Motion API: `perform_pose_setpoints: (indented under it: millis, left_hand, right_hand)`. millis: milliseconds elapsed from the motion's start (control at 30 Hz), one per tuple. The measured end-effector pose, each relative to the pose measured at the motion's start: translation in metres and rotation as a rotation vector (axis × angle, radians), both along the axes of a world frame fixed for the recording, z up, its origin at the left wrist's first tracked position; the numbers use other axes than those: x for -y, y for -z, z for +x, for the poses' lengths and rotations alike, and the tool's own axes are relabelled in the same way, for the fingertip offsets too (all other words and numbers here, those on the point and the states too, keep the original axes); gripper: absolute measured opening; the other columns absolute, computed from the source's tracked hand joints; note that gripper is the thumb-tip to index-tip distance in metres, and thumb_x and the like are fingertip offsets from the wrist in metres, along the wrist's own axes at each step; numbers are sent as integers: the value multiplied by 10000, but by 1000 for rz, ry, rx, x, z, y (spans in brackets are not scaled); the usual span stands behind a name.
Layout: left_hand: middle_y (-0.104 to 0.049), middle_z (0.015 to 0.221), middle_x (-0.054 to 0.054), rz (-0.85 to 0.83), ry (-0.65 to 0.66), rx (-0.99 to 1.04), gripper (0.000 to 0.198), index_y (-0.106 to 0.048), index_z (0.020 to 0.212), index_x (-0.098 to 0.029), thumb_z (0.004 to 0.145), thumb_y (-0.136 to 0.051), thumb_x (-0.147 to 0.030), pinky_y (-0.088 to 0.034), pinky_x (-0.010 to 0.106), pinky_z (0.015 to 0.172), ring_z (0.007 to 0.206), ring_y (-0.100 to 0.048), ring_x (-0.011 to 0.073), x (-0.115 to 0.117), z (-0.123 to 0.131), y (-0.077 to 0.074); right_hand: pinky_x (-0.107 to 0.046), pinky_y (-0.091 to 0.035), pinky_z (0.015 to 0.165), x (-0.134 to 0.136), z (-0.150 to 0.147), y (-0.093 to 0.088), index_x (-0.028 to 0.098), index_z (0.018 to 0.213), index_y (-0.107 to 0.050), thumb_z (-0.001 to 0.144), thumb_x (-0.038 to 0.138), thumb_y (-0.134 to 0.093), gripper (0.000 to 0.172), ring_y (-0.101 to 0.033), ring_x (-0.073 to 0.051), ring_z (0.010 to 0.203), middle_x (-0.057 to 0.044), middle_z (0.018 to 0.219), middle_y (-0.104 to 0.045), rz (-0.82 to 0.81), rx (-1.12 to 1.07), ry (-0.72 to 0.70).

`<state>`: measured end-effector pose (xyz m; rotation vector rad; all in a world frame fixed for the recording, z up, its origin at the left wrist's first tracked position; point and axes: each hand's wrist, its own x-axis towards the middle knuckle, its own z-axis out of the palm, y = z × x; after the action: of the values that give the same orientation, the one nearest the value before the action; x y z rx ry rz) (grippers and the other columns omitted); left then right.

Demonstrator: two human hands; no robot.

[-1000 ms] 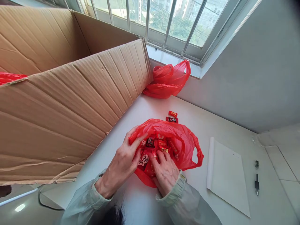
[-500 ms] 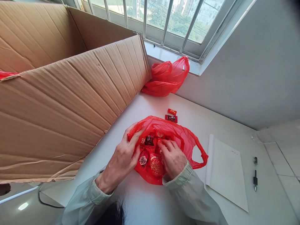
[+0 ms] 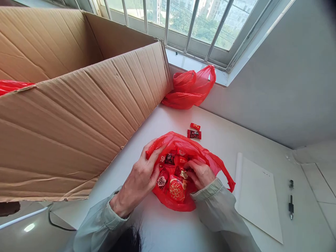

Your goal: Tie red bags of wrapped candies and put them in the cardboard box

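A red plastic bag (image 3: 168,204) stands on the table with its mouth open, holding several wrapped candies. My left hand (image 3: 140,176) grips the bag's left rim, thumb inside and fingers around the outside. My right hand (image 3: 201,174) reaches into the bag from the right, its fingertips closed on a small red and gold wrapped candy (image 3: 181,173). Below that lies a larger red packet (image 3: 177,189) with gold characters. To its left is a candy with a pink heart label (image 3: 162,180), and a dark-labelled candy (image 3: 169,158) sits farther back.
Two wrapped candies (image 3: 194,134) lie on the table beyond the bag. A large open cardboard box (image 3: 105,105) fills the left side. Another red plastic bag (image 3: 187,99) rests by the window. At the right are a white notepad (image 3: 259,196), a pen (image 3: 291,207) and its cap (image 3: 291,184).
My right hand has drawn back slightly to the right, and a red and gold candy now shows at its fingertips. My left hand keeps holding the rim. The whole view has shifted a little.
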<state>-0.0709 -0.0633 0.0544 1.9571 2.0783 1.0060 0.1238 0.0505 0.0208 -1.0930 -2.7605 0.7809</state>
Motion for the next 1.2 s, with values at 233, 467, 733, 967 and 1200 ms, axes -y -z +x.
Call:
perform_pose_setpoints:
  millis: [233, 467, 733, 967, 1200]
  left_hand:
    - [-474, 1284, 82, -31, 19, -49, 617, -419, 1382, -235, 823, -405, 27, -413, 386, 1091, 1244, -480, 216, 3, -9, -4]
    - [-555, 1288, 50, -98, 143, -79, 485, -491, 1333, -236, 900, -354, -64, -466, 281, 1023, 1160, -574, 165, 14, -18, -22]
    - [-576, 1234, 58, -183, 103, -197, 469, -393, 1410, -285, 954, -362, -179, -485, 302, 985, 1053, -632, 182, 29, -33, -25]
    - [-579, 1244, 45, -236, 113, -184, 476, -333, 1446, -324, 980, -358, -230, -486, 313, 990, 1009, -653, 173, 29, -33, -28]
    - [-312, 1510, 75, -108, 113, -218, 457, -448, 1382, -317, 951, -408, -172, -434, 477, 1067, 1358, -387, 308, 27, -14, -32]
  right_hand:
    - [-326, -531, 751, 7, 0, -6, 175, 1002, -684, 851, 122, -468, 269, -664, -218, 918, -79, 979, -716, 87, -66, 36]
    - [-312, -503, 822, 14, 53, -69, 239, 1003, -677, 924, 277, -502, 197, -652, -187, 902, -42, 959, -718, 493, -265, 277]
    - [-331, -487, 600, -11, 88, -33, 170, 1326, -495, 807, 366, -548, 558, -651, -210, 683, -58, 854, -701, 166, 108, 395]
    - [-319, -468, 631, -8, 84, -47, 200, 1242, -567, 848, 368, -464, 441, -607, -171, 566, 4, 652, -646, 105, -34, 383]
    - [-308, -482, 615, 0, 79, -69, 215, 1297, -519, 871, 396, -476, 465, -553, -138, 523, 33, 646, -601, 56, -127, 400]
